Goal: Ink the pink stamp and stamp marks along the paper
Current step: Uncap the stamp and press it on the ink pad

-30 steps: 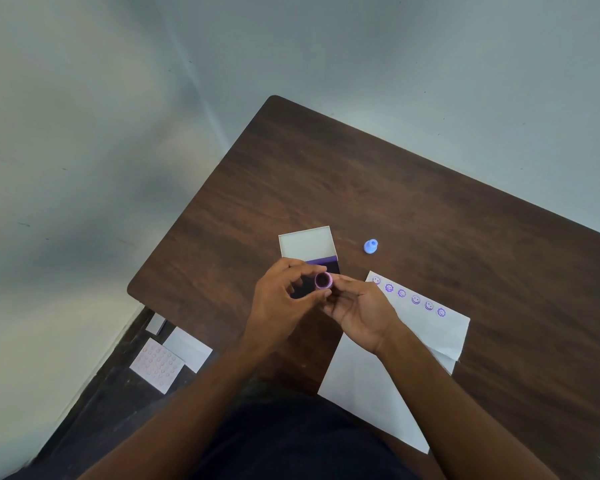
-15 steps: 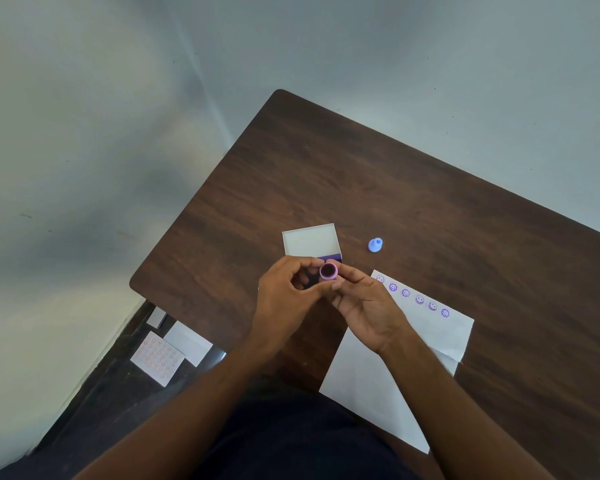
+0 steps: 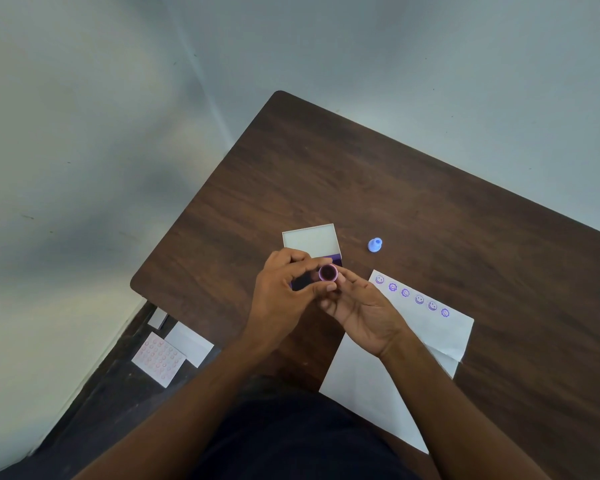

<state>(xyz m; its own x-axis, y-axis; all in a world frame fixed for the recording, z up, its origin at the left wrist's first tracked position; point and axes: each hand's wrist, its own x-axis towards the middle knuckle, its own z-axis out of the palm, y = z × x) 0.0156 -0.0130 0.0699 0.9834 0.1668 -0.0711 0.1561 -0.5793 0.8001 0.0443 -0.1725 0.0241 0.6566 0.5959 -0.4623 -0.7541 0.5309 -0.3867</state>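
1. Between my two sets of fingertips I see the pink stamp, its dark inked face turned up toward me.
2. My left hand pinches it with thumb and forefinger closed on its rim; my right hand props it from below, fingers curled against it.
3. Just behind my fingers sits the ink pad, lid open.
4. Right of my fingers lies the paper with a row of six purple marks; a blue stamp stands beyond it on the table.
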